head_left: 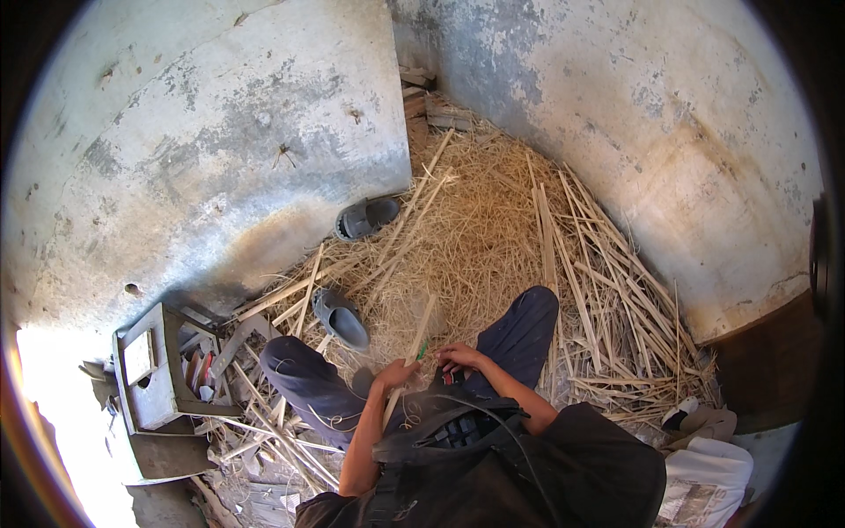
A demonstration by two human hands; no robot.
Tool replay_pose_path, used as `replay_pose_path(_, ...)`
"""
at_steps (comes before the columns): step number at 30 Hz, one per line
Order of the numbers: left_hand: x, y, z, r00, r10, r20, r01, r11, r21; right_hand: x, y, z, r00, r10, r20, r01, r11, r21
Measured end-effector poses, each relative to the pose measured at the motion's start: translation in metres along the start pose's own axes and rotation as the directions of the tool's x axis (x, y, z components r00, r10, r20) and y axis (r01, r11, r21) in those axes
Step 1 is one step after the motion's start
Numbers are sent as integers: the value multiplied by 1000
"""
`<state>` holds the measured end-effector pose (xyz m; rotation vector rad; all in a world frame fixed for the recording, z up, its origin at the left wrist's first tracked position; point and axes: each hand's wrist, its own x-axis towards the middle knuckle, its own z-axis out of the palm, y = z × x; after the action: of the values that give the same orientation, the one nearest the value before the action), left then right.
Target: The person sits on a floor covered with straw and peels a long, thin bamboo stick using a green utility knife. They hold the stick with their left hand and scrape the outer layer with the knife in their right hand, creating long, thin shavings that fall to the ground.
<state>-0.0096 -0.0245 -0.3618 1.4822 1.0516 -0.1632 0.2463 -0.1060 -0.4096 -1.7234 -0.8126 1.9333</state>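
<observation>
Between my bent knees, my left hand (396, 375) is closed around a pale split bamboo strip (424, 324), which slants up and away past the fingers. A small bright green piece (422, 351) shows beside the strip, between the two hands; its kind is too small to tell. My right hand (459, 356) is a short way to the right, over my lap, with its fingers curled. Just under it a small red and black thing (453, 377) shows in part. Whether the right fingers hold it is hidden.
Curly shavings (484, 220) cover the floor ahead. Bamboo strips (616, 299) lie heaped along the right wall. Two dark clogs (341, 319) sit ahead on the left. An open wooden box (158, 387) with odds and ends stands at left, and white cloth (709, 475) lies at lower right.
</observation>
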Motion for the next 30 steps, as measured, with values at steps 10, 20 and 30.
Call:
replay_pose_path(10,-10,15,2,995,43,87,-41,999,-21,-18,-21,0,992,-9,129,-9,990,140)
replay_pose_path(20,-16,29,8,985,53,167,-19,980,-199,-16,-16,-2,994,-105,25,88,924,372)
replay_pose_path(30,-18,27,10,965,232,-124,-255,938,-234,2,3,-14,982,-109,-153,171,855,489)
